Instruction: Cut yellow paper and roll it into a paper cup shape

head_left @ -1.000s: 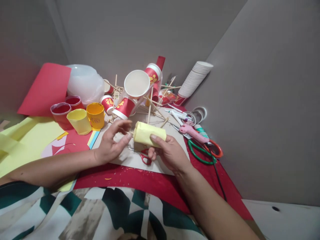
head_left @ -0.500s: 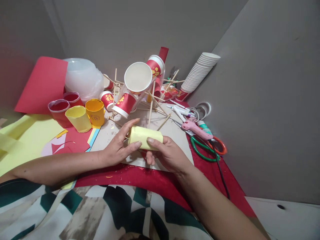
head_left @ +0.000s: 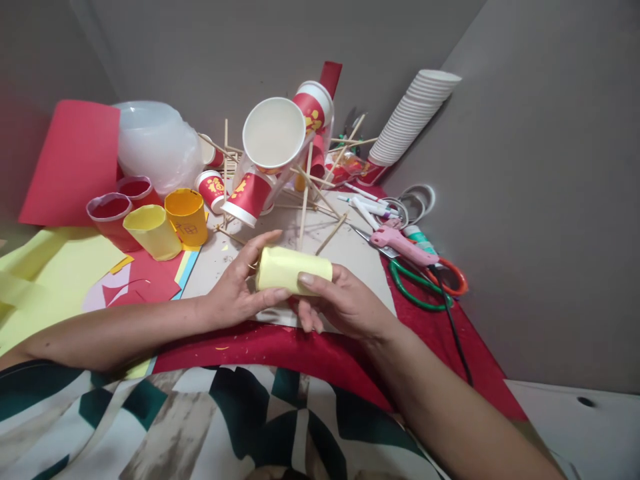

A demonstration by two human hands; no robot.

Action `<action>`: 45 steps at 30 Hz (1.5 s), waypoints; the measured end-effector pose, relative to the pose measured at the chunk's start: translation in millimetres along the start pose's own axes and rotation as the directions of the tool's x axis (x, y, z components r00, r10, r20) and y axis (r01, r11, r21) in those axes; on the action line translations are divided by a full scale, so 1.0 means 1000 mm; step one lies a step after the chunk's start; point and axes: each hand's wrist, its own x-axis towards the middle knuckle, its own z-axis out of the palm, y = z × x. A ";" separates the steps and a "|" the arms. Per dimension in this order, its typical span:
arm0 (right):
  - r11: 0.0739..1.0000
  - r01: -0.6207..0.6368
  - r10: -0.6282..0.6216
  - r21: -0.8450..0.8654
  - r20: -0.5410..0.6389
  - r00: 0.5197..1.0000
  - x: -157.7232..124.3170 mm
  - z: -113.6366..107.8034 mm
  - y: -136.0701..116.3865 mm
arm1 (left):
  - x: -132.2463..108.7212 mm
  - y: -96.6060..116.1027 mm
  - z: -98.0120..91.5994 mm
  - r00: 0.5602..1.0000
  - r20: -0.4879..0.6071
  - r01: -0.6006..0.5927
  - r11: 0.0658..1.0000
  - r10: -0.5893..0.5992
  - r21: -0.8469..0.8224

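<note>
A pale yellow paper-wrapped cup (head_left: 293,269) lies on its side in the air just above a grey cardboard sheet (head_left: 350,260). My left hand (head_left: 240,287) cups its left end, thumb under and fingers over the top. My right hand (head_left: 345,303) grips its right end, thumb laid across the front. Behind the hands rises a structure of red paper cups and wooden sticks (head_left: 280,160), with one white cup mouth facing me.
Left: red, yellow and orange wrapped cups (head_left: 150,227), yellow paper (head_left: 55,273), red card (head_left: 70,160), clear plastic bag (head_left: 155,143). Right: pink glue gun (head_left: 407,245), green and orange scissors (head_left: 430,283), pens, tape rolls (head_left: 417,200), stacked white cups (head_left: 413,117). Grey walls enclose the corner.
My left hand closed onto the left end of the yellow cup, which it was only nearing a second ago. The small red scissors under the hands are now hidden. The view tilted down slightly.
</note>
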 end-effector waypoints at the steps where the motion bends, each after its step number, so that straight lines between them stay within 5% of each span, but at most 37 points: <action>1: 1.000 -0.004 0.004 -0.002 0.017 1.000 -0.001 0.000 -0.001 | 0.000 -0.001 0.000 0.999 -0.002 -0.052 0.998 0.052 0.035; 4: 0.998 -0.020 0.025 -0.056 0.087 0.996 -0.004 0.001 -0.004 | 0.000 -0.005 0.001 0.983 0.007 -0.180 0.978 0.181 0.106; 9: 0.989 -0.027 0.054 -0.149 0.182 0.982 -0.006 0.002 -0.004 | 0.000 -0.008 0.003 0.974 0.020 -0.227 0.968 0.226 0.103; 28: 0.970 0.007 0.043 -0.244 0.196 0.980 -0.007 0.006 -0.006 | -0.003 -0.004 0.002 0.997 0.064 -0.042 0.998 0.039 0.039; 39: 0.968 -0.012 0.057 -0.251 0.176 0.983 -0.009 0.007 -0.004 | -0.004 -0.008 0.000 0.992 0.102 -0.076 0.997 0.076 -0.007; 45: 0.974 -0.021 0.069 -0.227 0.204 0.977 -0.010 0.011 -0.005 | -0.001 -0.006 0.000 0.997 0.022 -0.070 0.997 0.070 0.014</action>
